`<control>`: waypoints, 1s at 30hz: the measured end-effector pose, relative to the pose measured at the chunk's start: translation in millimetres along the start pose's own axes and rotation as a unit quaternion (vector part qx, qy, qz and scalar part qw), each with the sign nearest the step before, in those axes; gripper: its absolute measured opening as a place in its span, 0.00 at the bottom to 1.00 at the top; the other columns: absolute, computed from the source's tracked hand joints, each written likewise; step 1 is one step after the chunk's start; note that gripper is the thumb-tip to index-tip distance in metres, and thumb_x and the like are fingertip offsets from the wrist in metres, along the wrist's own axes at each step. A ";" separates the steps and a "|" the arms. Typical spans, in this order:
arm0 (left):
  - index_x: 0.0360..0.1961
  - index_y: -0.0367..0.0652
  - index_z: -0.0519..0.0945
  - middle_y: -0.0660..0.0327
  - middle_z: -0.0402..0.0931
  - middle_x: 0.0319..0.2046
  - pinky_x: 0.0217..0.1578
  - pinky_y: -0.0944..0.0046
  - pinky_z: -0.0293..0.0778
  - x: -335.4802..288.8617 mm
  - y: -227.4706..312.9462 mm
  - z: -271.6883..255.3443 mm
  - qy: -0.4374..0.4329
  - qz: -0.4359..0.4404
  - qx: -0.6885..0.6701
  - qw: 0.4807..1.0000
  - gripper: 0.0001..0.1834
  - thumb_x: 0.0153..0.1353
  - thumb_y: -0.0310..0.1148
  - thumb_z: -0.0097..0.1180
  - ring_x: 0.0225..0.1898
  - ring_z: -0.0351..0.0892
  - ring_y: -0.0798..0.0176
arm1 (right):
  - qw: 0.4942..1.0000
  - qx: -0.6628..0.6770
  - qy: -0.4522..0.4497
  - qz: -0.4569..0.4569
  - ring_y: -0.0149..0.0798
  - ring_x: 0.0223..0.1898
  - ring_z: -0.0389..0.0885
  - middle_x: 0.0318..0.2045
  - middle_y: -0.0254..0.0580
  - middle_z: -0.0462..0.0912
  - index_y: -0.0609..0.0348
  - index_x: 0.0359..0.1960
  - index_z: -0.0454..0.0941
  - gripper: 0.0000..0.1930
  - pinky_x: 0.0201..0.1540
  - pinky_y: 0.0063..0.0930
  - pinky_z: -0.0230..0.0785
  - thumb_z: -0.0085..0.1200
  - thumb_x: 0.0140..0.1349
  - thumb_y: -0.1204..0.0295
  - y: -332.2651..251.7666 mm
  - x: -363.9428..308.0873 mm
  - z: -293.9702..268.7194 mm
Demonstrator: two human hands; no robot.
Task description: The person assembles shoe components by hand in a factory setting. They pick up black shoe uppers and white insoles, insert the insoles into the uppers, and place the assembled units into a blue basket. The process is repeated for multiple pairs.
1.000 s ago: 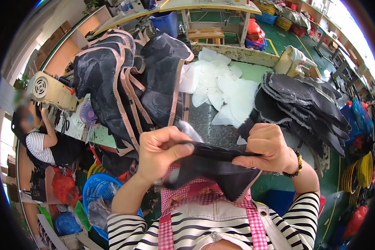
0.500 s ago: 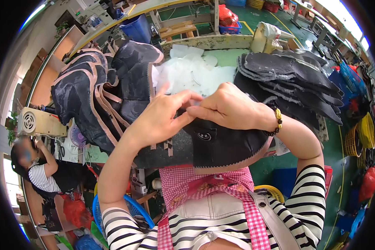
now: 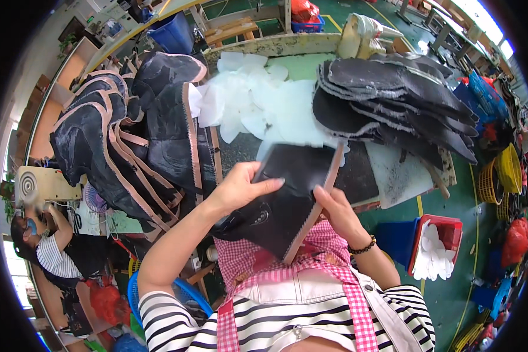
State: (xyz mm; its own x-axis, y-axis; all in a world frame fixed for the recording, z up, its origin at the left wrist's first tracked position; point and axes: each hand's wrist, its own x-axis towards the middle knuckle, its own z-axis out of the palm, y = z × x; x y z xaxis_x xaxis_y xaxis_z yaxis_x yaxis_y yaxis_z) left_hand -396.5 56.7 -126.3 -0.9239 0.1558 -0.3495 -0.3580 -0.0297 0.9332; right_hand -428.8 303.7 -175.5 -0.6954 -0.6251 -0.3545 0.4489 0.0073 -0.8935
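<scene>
A black leather-like boot upper piece (image 3: 290,202) with a tan, zigzag-cut border is held up in front of my apron. My left hand (image 3: 243,189) pinches its left side, thumb on the face. On the other side, my right hand (image 3: 339,214) grips the tan border, thumb in front and fingers mostly hidden behind. A small shiny mark shows low on the piece. Beyond my hands, thin white cut shapes (image 3: 264,97) lie heaped on the table. Draped uppers (image 3: 100,146) with tan edges pile up on the left, and black fuzzy-edged pieces (image 3: 387,88) are stacked on the right.
A red bin (image 3: 449,232) with white pieces stands beside a blue bin (image 3: 396,237) on the right floor. A blue basket (image 3: 196,293) is by my left elbow. Another person (image 3: 56,246) sits at a cream machine (image 3: 44,182) on the left.
My hands were close together over the table's middle; now they are apart and nearer me. The upper piece has been lifted and turned, its tan border now running up the right side.
</scene>
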 end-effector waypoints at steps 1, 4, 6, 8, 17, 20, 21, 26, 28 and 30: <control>0.40 0.34 0.80 0.63 0.81 0.34 0.37 0.71 0.75 -10.4 11.2 8.0 0.031 0.008 -0.022 0.999 0.16 0.60 0.37 0.65 0.34 0.77 0.75 | 0.999 0.030 0.016 -0.028 0.23 0.37 0.77 0.36 0.33 0.80 0.65 0.47 0.75 0.24 0.38 0.21 0.71 0.48 0.69 0.52 -11.2 1.2 6.9; 0.42 0.33 0.80 0.61 0.82 0.36 0.39 0.71 0.76 -31.7 31.2 31.4 0.100 0.056 -0.032 0.993 0.17 0.59 0.35 0.66 0.35 0.78 0.73 | 0.989 0.151 0.002 0.005 0.21 0.38 0.73 0.36 0.30 0.78 0.65 0.47 0.76 0.21 0.40 0.21 0.69 0.52 0.68 0.56 -48.8 0.5 17.8; 0.42 0.34 0.80 0.60 0.83 0.35 0.38 0.70 0.76 -39.3 32.5 44.9 0.163 0.097 0.001 0.982 0.15 0.58 0.33 0.67 0.34 0.79 0.72 | 0.980 -0.013 -0.014 -0.197 0.22 0.37 0.74 0.37 0.32 0.80 0.65 0.47 0.76 0.18 0.39 0.18 0.70 0.63 0.60 0.66 -65.6 -3.1 33.3; 0.42 0.35 0.81 0.61 0.83 0.34 0.37 0.71 0.76 -45.2 30.6 49.3 0.207 0.152 0.021 0.966 0.15 0.58 0.32 0.66 0.33 0.79 0.72 | 0.986 -0.045 -0.035 -0.158 0.24 0.38 0.76 0.40 0.34 0.80 0.66 0.49 0.75 0.22 0.39 0.19 0.72 0.67 0.57 0.67 -79.1 0.0 33.4; 0.50 0.34 0.77 0.58 0.80 0.44 0.48 0.66 0.73 -56.9 41.8 54.5 0.196 0.200 -0.178 0.943 0.18 0.61 0.30 0.62 0.42 0.79 0.67 | 0.983 -0.015 -0.105 -0.148 0.22 0.36 0.77 0.35 0.32 0.81 0.69 0.49 0.74 0.26 0.38 0.18 0.73 0.70 0.53 0.65 -106.2 3.0 31.1; 0.52 0.35 0.75 0.58 0.79 0.46 0.49 0.65 0.73 -58.4 49.5 56.2 0.194 0.181 -0.205 0.942 0.20 0.60 0.30 0.63 0.45 0.78 0.66 | 0.981 -0.088 -0.073 -0.158 0.20 0.34 0.76 0.33 0.31 0.81 0.69 0.43 0.78 0.21 0.37 0.17 0.72 0.71 0.53 0.68 -121.5 -9.1 36.4; 0.54 0.36 0.73 0.58 0.77 0.49 0.50 0.65 0.73 -55.5 44.0 56.1 0.165 0.192 -0.233 0.939 0.23 0.59 0.30 0.64 0.48 0.77 0.66 | 0.984 -0.093 -0.068 -0.139 0.19 0.34 0.77 0.32 0.31 0.82 0.69 0.43 0.78 0.20 0.37 0.16 0.72 0.71 0.53 0.69 -122.3 -10.3 36.4; 0.57 0.36 0.71 0.59 0.76 0.50 0.52 0.63 0.73 -52.2 39.1 62.7 0.162 0.151 -0.243 0.945 0.28 0.56 0.31 0.67 0.50 0.76 0.64 | 0.984 0.019 -0.138 -0.112 0.21 0.33 0.78 0.32 0.33 0.84 0.66 0.39 0.82 0.15 0.36 0.18 0.72 0.70 0.52 0.74 -114.8 -8.6 35.0; 0.57 0.36 0.71 0.59 0.76 0.49 0.52 0.62 0.73 -50.9 29.2 57.3 0.058 0.090 -0.359 0.927 0.29 0.56 0.31 0.67 0.50 0.76 0.64 | 0.963 0.089 -0.199 -0.156 0.23 0.34 0.79 0.32 0.33 0.85 0.64 0.39 0.83 0.15 0.38 0.20 0.73 0.71 0.48 0.77 -97.9 0.2 34.3; 0.57 0.35 0.72 0.58 0.77 0.49 0.53 0.61 0.72 -48.0 25.8 65.5 0.043 0.080 -0.388 0.917 0.30 0.55 0.33 0.69 0.50 0.76 0.64 | 0.959 0.155 -0.164 -0.173 0.24 0.32 0.78 0.30 0.31 0.84 0.62 0.35 0.83 0.16 0.37 0.19 0.71 0.74 0.43 0.76 -101.8 -0.1 45.1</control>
State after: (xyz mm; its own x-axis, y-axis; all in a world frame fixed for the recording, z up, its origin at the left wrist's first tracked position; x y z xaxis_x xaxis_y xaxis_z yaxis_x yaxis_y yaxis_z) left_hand -352.5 113.2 -80.0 -0.9684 0.0101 -0.2490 -0.1734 -0.7451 0.6440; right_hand -449.1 267.8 -72.1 -0.6417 -0.7606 0.0988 0.4037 -0.4445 -0.7997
